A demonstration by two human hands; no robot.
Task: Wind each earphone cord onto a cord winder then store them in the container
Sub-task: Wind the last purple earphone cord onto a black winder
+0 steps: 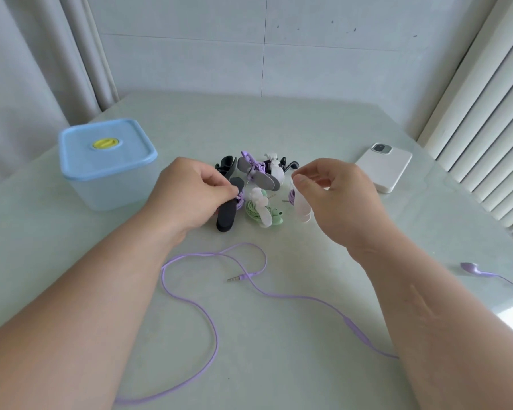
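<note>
Pale table point(279, 365), left hand point(187, 193) fingers point(219, 188) curled round black winder point(226, 216) — lilac cord point(241, 200) wound on, right hand point(338, 199) pinching frosted winder point(302, 207)

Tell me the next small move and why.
Probably the left hand should set down the black oval winder. It carries purple cord, while the loose purple earphone cord lies unwound on the table, and the right hand pinches a bare-looking white translucent winder that needs feeding.

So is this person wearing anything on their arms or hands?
Nothing worn: the left hand and right hand are bare, no gloves, and no rings, watch or bracelet show. Both forearms are bare too, with no sleeves in view.
</note>
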